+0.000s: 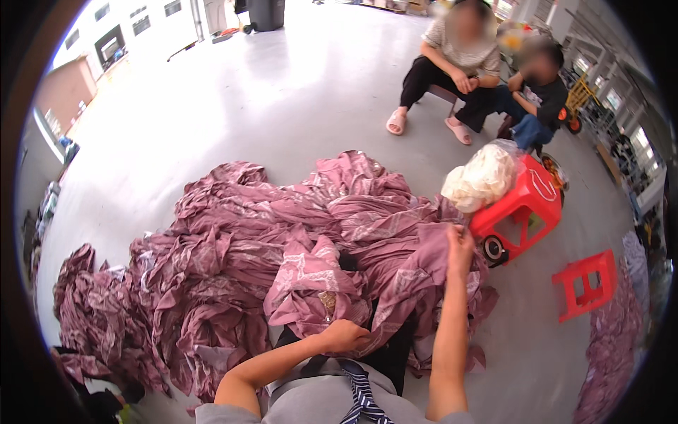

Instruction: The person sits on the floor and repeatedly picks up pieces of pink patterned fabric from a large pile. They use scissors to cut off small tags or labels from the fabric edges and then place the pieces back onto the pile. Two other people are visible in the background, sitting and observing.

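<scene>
A large heap of dusty-pink patterned fabric (233,244) covers the floor in front of me, and part of it lies over my lap. My right hand (460,247) is out to the right with the arm stretched, its fingers closed on the edge of the fabric. Close to my body, my left hand (345,336) is closed on the same cloth near its lower edge. Between my hands a plainer stretch of the fabric (417,272) is drawn out at a slant. A bunched, white-patterned fold (311,279) rests beside my left hand, with a small tan patch (327,300) on it.
Right of the heap stands a red plastic stool (526,205) with a bag of cream material (482,177) on it. Another red stool (586,284) is farther right, near a second pink fabric pile (611,353). Two people (459,63) sit beyond. A dark bin (266,14) stands far back.
</scene>
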`<state>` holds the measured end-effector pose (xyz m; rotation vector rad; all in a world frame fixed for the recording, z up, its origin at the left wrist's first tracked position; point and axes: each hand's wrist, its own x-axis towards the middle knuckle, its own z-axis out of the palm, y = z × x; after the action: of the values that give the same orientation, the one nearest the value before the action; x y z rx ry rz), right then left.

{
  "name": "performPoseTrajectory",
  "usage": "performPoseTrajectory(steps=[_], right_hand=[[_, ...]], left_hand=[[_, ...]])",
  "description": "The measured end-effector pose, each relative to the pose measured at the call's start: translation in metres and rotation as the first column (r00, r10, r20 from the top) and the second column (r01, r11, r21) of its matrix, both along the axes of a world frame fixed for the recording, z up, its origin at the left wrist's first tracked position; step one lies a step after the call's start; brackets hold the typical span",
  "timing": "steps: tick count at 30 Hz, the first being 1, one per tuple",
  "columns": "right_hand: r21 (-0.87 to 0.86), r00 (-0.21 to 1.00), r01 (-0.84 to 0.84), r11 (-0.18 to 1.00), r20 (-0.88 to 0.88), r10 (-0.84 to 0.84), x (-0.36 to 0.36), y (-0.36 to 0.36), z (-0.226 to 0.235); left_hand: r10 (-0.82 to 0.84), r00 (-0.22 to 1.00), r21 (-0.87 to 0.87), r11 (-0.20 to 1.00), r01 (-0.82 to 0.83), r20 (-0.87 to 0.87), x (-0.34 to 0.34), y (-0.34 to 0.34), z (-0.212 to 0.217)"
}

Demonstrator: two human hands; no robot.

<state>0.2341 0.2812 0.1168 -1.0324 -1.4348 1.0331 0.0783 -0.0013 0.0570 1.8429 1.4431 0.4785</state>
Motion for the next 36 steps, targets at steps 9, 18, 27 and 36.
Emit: performPoseTrajectory(steps=[9, 18, 27, 36], right_hand=[[0.089, 0.955, 0.289, 0.953, -0.098, -0.28, 0.126, 0.002, 0.026], [0.342, 0.594, -0.164, 0.925, 0.783, -0.184, 0.001, -0.045, -0.007], [0.385, 0.735, -0.046, 0.922, 0.638, -0.23, 0.002, -0.036, 0.054], [0.396, 0.665, -0.655, 0.643, 0.706, 0.244, -0.072, -0.143, 0.01]], left_hand=[[-0.168, 0.97, 0.047, 0.983, 0.179, -0.178, 0.012, 0.029, 0.001], [-0.163, 0.962, 0.295, 0.951, 0.093, 0.221, 0.016, -0.031, 0.028], [-0.46, 0.636, 0.247, 0.884, 0.398, 0.619, 0.045, -0.015, -0.008], [0.571, -0.239, -0.585, 0.811, 0.014, 0.785, -0.031, 0.01, 0.009]])
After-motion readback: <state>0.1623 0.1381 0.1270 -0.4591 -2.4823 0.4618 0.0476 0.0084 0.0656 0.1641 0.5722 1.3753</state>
